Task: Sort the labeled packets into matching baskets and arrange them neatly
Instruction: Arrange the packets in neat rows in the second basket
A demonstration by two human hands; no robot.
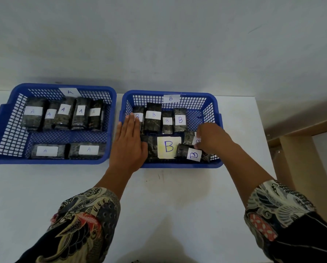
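1. Nearest the camera, at the bottom of the frame, two patterned sleeves [86,221] reach forward over the white table [168,205]. No loose packet shows on the table, so the sorting itself looks finished.
2. At centre, the left hand [129,141] lies flat with straight fingers over the left wall of the B basket [179,165], its fingertips touching the leftmost upright B packet [138,115]; it grips nothing.
3. Right of centre, the right hand [210,137] has its fingers curled onto the tilted B packet [192,153] in the basket's near right corner. This packet lies askew, so straightening it appears to be the step in hand.
4. Beside it lies the large B packet [168,148], flat in the front row; another packet shows partly under the right hand.
5. Farther back, a row of upright B packets [159,119] stands roughly in line.
6. In the left of the frame, the A basket [50,161] holds only A packets [64,113], already tidy: upright ones behind, two flat in front.
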